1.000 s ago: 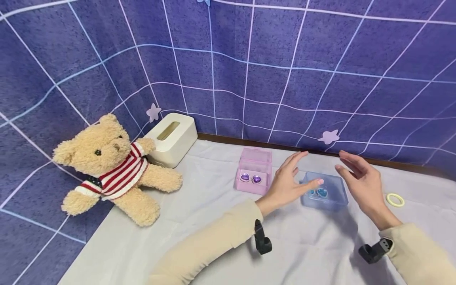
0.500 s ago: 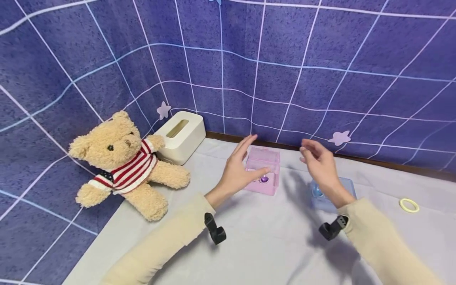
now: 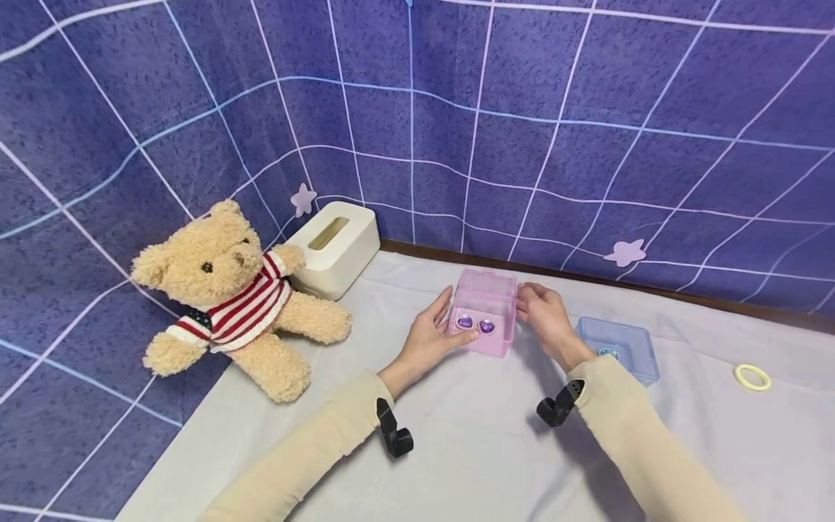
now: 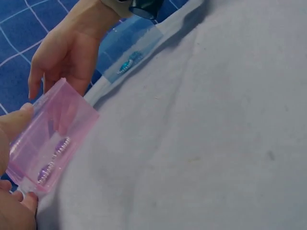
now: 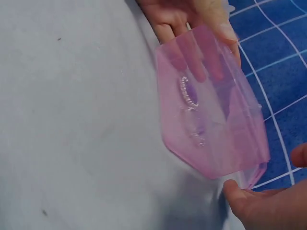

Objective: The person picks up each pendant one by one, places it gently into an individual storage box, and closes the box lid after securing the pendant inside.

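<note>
A see-through pink box (image 3: 488, 344) stands on the white cloth with its lid (image 3: 485, 284) raised at the back. Inside lie two purple gems (image 3: 464, 322) rimmed with small sparkling beads. My left hand (image 3: 425, 346) holds the box's left end, its thumb across the near corner and its fingers along the side. At the right side of the raised lid is my right hand (image 3: 546, 319); in the right wrist view its thumb (image 5: 235, 191) meets the box's edge, while a finger stands apart. Parts of the right fingers are hidden behind the lid in the head view.
A see-through blue box (image 3: 629, 351) with blue gems sits right of my right hand. Farther right lies a pale yellow ring (image 3: 752, 377). A teddy bear (image 3: 254, 319) and a white tissue box (image 3: 346, 250) stand at the left. A blue curtain (image 3: 522, 130) hangs behind.
Both hands have moved left from around the blue box to the pink box, the left arriving first. The right hand has come down beside the pink lid. The view has shifted slightly.
</note>
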Demonstrator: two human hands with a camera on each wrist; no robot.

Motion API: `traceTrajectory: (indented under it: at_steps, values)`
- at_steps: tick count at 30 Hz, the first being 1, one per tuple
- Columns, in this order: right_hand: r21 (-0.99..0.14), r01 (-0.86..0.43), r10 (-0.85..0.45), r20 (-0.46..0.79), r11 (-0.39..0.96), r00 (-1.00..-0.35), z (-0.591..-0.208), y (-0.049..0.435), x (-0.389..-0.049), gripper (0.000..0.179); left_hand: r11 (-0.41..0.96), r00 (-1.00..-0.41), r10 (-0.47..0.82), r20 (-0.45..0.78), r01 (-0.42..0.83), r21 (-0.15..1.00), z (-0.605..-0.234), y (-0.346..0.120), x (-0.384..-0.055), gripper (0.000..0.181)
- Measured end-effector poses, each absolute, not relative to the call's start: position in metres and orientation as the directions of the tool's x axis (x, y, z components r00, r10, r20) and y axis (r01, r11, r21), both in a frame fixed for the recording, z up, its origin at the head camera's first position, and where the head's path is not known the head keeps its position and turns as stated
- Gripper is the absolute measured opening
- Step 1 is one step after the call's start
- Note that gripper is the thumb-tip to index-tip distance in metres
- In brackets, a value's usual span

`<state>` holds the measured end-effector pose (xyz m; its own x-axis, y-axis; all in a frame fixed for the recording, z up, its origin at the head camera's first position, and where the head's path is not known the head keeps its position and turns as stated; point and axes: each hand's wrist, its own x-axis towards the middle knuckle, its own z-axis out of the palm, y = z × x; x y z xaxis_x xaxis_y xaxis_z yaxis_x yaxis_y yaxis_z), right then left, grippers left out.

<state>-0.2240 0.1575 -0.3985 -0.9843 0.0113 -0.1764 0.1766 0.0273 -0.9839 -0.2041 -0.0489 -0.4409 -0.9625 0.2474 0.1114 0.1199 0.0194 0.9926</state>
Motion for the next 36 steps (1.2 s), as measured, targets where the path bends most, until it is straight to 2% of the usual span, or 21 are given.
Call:
traceTrajectory:
  at_steps: [5, 11, 21, 26, 36]
  values:
    - [-0.976, 0.218, -0.009, -0.218, -0.010, -0.976, -0.403, 0.156, -0.227, 0.049, -0.058, -0.952, 0.283, 0.119, 0.107, 0.993, -0.443, -0.047, -0.204, 0.085]
    - [-0.973, 0.224, -0.003, -0.224, -0.063, -0.975, -0.400, 0.156, -0.231, 0.048, -0.125, -0.944, 0.314, 0.100, 0.063, 0.990, -0.437, -0.048, -0.201, 0.085]
    - [-0.979, 0.150, 0.082, -0.162, -0.139, -0.983, -0.386, 0.156, -0.232, 0.050, -0.083, -0.951, 0.293, 0.094, 0.072, 0.994, -0.446, -0.047, -0.204, 0.084]
    - [-0.989, 0.125, 0.124, -0.134, -0.077, -0.983, -0.377, 0.156, -0.229, 0.062, -0.060, -0.955, 0.283, 0.093, 0.079, 0.995, -0.446, -0.046, -0.202, 0.084]
    - [-0.986, 0.125, 0.168, -0.105, 0.113, -0.980, -0.371, 0.149, -0.225, 0.068, -0.062, -0.954, 0.287, 0.093, 0.078, 0.995, -0.445, -0.046, -0.204, 0.087]
